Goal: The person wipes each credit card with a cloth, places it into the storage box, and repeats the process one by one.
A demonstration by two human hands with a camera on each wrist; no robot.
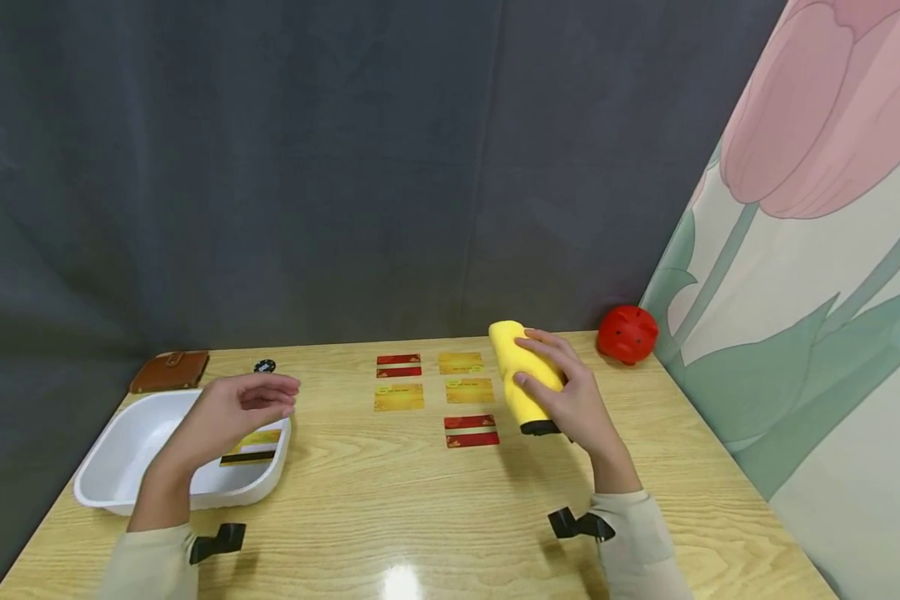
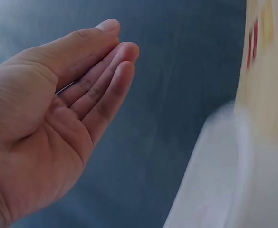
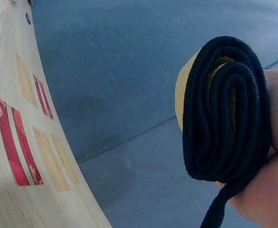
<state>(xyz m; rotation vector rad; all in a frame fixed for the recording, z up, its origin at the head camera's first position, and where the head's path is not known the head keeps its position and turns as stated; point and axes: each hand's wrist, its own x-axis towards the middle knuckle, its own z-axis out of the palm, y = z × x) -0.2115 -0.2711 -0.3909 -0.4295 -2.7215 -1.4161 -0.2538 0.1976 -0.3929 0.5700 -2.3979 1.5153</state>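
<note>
My right hand [image 1: 570,393] grips a rolled-up yellow towel [image 1: 521,375] with black edging, raised above the right part of the table. Seen end-on in the right wrist view, the towel's black edge [image 3: 226,118] shows as a coil, and a short black loop hangs from it. My left hand [image 1: 236,417] hovers over the right side of a white plastic basin [image 1: 131,442]. Its fingers [image 2: 103,102] are loosely bent with nothing held. Inside the basin lies a gold card with a black stripe [image 1: 251,454], partly covered by the hand.
Two red cards [image 1: 471,439] and three gold cards [image 1: 399,404] lie mid-table. A brown leather wallet [image 1: 169,372] and a black poker chip [image 1: 265,366] are behind the basin. At the back right stands a red piggy bank [image 1: 627,335]. A dark curtain [image 1: 330,175] borders the far edge.
</note>
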